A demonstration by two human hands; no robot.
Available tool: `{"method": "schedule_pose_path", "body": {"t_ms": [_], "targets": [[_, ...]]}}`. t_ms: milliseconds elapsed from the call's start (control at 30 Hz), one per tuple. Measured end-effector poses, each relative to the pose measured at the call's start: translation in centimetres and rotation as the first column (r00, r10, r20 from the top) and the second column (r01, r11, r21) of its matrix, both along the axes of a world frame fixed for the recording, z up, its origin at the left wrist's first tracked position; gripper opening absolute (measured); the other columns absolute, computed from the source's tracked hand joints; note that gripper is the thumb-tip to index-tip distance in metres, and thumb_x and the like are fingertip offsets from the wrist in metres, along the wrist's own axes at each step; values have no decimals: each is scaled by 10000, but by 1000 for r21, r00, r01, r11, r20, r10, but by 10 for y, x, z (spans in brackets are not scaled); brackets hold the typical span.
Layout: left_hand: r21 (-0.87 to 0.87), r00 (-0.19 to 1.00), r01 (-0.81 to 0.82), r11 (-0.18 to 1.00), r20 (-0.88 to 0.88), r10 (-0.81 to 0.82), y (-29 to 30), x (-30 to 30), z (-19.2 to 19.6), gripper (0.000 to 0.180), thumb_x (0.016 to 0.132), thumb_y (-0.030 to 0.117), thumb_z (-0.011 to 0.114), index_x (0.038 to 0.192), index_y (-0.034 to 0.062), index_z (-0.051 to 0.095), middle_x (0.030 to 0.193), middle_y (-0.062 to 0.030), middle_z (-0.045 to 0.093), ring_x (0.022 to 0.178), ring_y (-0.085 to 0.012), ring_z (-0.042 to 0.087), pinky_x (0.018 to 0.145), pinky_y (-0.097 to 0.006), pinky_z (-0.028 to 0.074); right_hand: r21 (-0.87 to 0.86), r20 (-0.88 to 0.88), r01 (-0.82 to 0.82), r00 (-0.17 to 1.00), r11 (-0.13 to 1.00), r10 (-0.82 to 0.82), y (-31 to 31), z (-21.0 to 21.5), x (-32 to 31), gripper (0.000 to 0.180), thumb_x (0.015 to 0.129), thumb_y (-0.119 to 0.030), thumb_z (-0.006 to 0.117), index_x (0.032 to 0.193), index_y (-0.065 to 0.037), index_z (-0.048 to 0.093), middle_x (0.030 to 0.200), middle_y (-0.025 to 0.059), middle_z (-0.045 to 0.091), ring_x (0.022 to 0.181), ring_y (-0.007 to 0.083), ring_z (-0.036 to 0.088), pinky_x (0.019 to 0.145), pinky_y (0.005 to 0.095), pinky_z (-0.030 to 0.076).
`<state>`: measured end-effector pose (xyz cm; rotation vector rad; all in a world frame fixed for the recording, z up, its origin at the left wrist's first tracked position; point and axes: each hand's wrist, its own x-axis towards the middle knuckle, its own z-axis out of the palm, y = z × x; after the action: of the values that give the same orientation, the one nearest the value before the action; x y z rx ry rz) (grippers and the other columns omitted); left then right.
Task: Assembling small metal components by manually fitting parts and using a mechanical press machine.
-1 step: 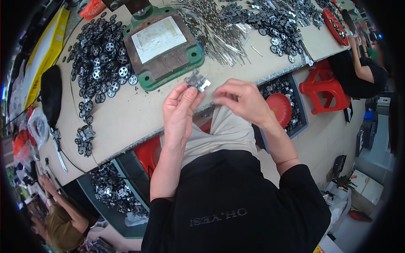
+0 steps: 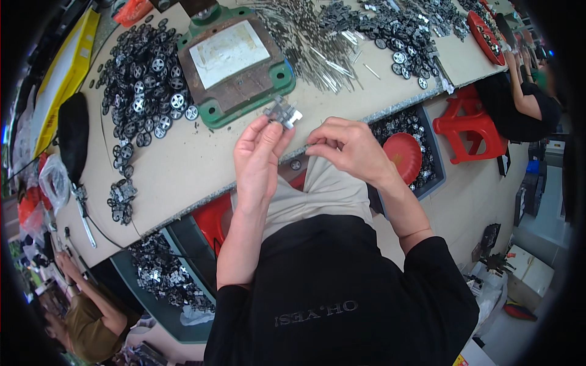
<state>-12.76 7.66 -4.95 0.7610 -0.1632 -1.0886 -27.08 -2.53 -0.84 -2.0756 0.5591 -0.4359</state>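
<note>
My left hand [image 2: 262,149] pinches a small grey part with a bright silver end [image 2: 282,113], which looks like a toy-car chassis. It is held up just in front of the green press base [image 2: 249,105]. To its right, my right hand [image 2: 343,146] has thumb and fingertips closed together; a tiny dark bit shows at the tips, too small to name. Just below the bench edge, between the hands, a small black wheel with a silver hub [image 2: 296,165] is visible. A big heap of similar wheels [image 2: 143,85] lies left of the press.
Thin metal rods [image 2: 317,55] are spread right of the press, with more wheels and dark parts beyond. A bin under the bench holds a red dish [image 2: 403,157]; a green bin [image 2: 177,305] stands at lower left. Red stools [image 2: 470,131] and other people flank the bench.
My right hand's fingertips have drawn closer together and shifted slightly left. The wheel below the bench edge now shows between my hands. The left hand keeps its grey part nearly still.
</note>
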Motion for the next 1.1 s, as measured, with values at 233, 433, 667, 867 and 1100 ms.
{"method": "schedule_pose_path", "body": {"t_ms": [233,433,667,867,1100], "targets": [[-86,1000,4,996,17,-3,1,4,4,198,885,53,522,1068,-22,518,1035,-125,596,962,-225,597,853,-338,507,-142,-21,48,998,989,-52,0,-13,-20,112,757,-118,667,806,-19,647,700,98,593,589,201,549,557,282,440],[-80,998,61,995,37,-58,0,6,3,204,884,53,521,1072,-26,516,1045,-151,593,975,-264,597,845,-330,512,-601,124,618,699,508,-704,-114,-4,-48,210,800,-185,604,925,-19,638,852,144,618,774,306,604,690,389,466],[-83,997,65,994,48,-61,-1,4,3,208,882,41,518,1079,-26,514,1043,-153,598,980,-274,594,858,-337,504,-589,43,601,690,540,-723,-163,-30,-61,221,759,-127,633,952,-19,644,855,175,620,756,322,614,697,376,477],[-68,995,78,995,69,-73,3,7,3,244,879,34,520,1116,-22,508,1058,-161,590,982,-287,592,856,-342,506,-470,265,660,739,586,-620,-152,-26,-47,188,744,-129,656,895,-17,669,810,123,633,706,242,598,661,320,466],[-83,992,108,991,72,-103,1,5,4,241,879,42,522,1110,-28,502,1059,-164,586,981,-273,593,856,-329,506,-448,145,593,787,669,-599,-152,-20,-42,204,718,-155,656,876,-28,673,812,114,638,711,241,572,667,328,452]]}}
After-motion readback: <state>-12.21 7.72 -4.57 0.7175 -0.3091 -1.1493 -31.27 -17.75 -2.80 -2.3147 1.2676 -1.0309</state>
